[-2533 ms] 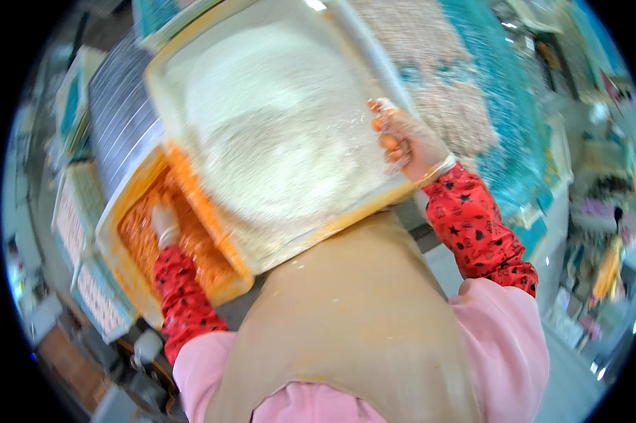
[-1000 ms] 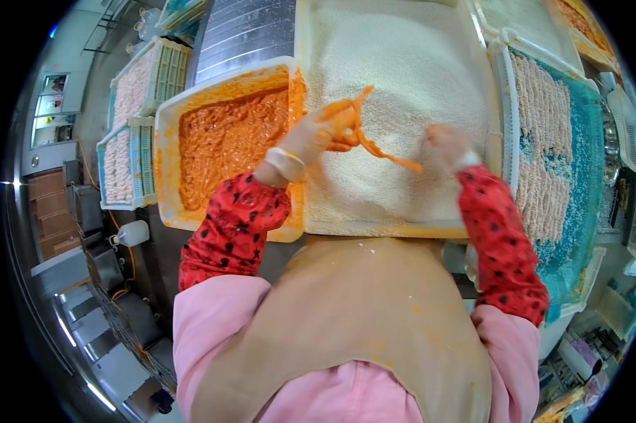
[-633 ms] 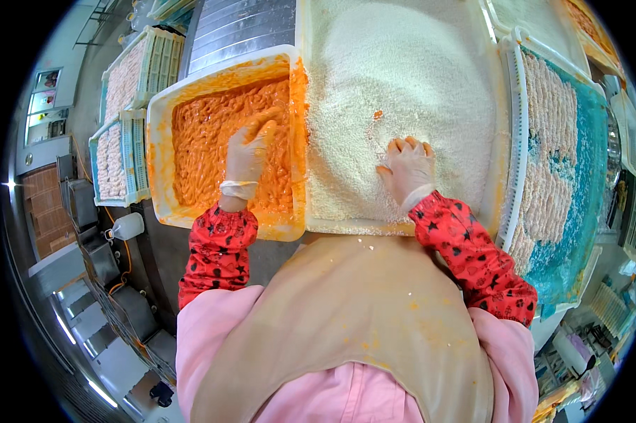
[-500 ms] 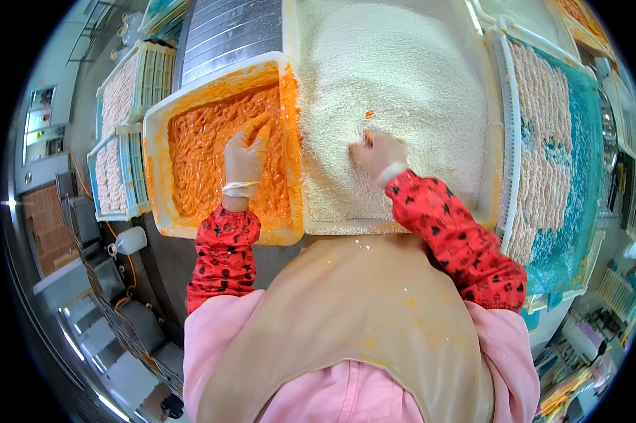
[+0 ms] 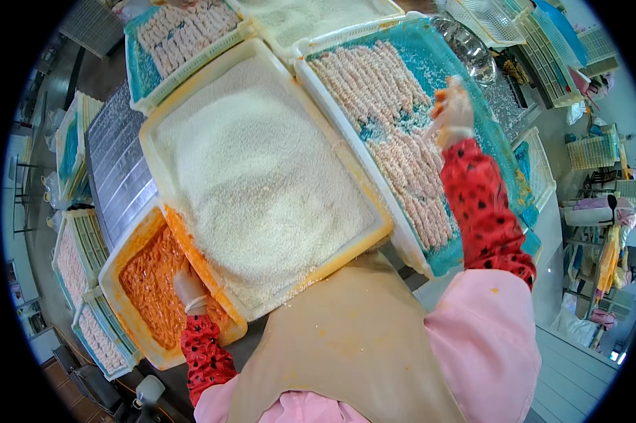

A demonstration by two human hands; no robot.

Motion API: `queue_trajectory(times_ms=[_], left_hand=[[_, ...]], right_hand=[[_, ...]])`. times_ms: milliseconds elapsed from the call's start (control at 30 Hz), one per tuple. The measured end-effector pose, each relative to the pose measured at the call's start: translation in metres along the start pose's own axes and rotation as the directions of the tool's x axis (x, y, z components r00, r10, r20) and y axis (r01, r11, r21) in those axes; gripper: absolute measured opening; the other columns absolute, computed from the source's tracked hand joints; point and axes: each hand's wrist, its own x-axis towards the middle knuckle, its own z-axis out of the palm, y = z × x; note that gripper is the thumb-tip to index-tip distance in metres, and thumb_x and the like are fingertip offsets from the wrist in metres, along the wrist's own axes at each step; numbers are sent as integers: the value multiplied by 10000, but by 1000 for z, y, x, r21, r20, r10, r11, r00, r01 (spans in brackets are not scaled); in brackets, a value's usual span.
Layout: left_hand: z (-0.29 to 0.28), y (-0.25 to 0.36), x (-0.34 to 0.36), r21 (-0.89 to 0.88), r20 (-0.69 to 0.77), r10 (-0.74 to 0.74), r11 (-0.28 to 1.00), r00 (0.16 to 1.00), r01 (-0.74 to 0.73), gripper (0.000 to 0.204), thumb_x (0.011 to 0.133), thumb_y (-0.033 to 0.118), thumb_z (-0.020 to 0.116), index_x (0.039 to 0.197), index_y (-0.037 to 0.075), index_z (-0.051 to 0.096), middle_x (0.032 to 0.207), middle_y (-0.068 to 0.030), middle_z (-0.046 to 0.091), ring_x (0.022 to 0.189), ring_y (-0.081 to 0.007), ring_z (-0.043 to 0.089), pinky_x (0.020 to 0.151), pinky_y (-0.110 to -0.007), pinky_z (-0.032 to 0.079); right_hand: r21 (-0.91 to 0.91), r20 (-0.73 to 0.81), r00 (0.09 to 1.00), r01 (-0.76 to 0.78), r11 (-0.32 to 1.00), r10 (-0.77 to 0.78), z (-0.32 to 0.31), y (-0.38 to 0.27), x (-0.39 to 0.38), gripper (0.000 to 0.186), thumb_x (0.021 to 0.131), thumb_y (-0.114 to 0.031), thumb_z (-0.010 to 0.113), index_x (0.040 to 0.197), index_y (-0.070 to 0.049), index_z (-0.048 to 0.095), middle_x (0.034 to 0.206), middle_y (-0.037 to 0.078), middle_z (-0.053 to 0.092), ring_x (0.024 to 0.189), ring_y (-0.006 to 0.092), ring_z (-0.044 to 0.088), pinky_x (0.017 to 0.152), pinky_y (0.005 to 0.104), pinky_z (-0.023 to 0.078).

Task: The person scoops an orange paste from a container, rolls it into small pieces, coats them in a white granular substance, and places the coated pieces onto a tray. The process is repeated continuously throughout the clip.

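Note:
My left hand (image 5: 189,286), gloved and in a red patterned sleeve, reaches into a white tub (image 5: 107,273) of wet orange strips of meat (image 5: 147,290). Its fingers are sunk in the mass and hidden. Over a white tray (image 5: 354,156) lined with teal mesh (image 5: 483,130) is my right hand (image 5: 453,109), its glove orange at the fingertips. The fingers are curled; what they hold, if anything, I cannot make out. Beside that hand lie rows of crumb-coated strips (image 5: 371,83). Between the two hands stands a large tub of white crumbs (image 5: 261,169).
Another tray of coated strips (image 5: 186,33) and a second tub of crumbs (image 5: 311,17) stand at the far side. A ribbed metal surface (image 5: 120,158) adjoins the orange tub. Stacked trays (image 5: 92,247) are at left; a steel bowl (image 5: 466,48) sits far right.
My right hand has moved from the crumbs to over the right-hand tray. My left hand has sunk its fingers into the orange meat. The view has turned to the right.

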Motion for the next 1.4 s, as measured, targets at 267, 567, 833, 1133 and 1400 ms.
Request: queue_trajectory(times_ms=[267, 567, 833, 1133, 1400], left_hand=[[5, -3, 24, 214, 47, -236, 952, 971, 221, 220, 802, 194, 591, 935, 36, 667, 721, -214, 612, 674, -358, 602, 586, -405, 455], [17, -54, 36, 435, 153, -195, 894, 969, 111, 199, 784, 193, 577, 839, 26, 672, 776, -215, 634, 722, -360, 620, 624, -400, 487], [-18, -187, 70, 45, 78, -388, 921, 918, 386, 230, 739, 232, 643, 908, 84, 694, 917, -144, 671, 841, -269, 636, 741, -378, 491], [-145, 50, 93, -813, 365, -83, 456, 927, 361, 270, 895, 241, 529, 1026, 28, 630, 977, -40, 623, 905, -121, 560, 813, -247, 426], [-51, 135, 29, -680, 724, 121, 292, 679, 672, 456, 916, 294, 524, 1283, 30, 464, 1097, -104, 591, 961, -188, 591, 856, -287, 464]], right_hand=[[-718, 643, 731, 679, 150, -229, 7, 76, 196, 429, 941, -384, 388, 1185, -57, 521, 873, 160, 617, 750, 269, 608, 655, 379, 479], [-698, 570, 822, 488, 525, -7, 30, 103, 248, 350, 904, -349, 463, 882, -46, 636, 848, 80, 637, 828, 143, 576, 696, 305, 428], [-796, 548, 808, 424, 432, 217, -61, 45, 155, 228, 841, -194, 519, 980, -86, 664, 931, 143, 658, 849, 248, 621, 759, 332, 471], [-411, 721, 666, 191, 891, 190, -16, 32, -75, 293, 907, -165, 503, 1104, 31, 595, 1018, 82, 630, 954, 162, 566, 877, 277, 417], [-633, 756, 316, 573, 520, 573, 86, 178, -176, 209, 863, -186, 514, 951, -19, 606, 875, 112, 623, 741, 244, 568, 674, 345, 441]])
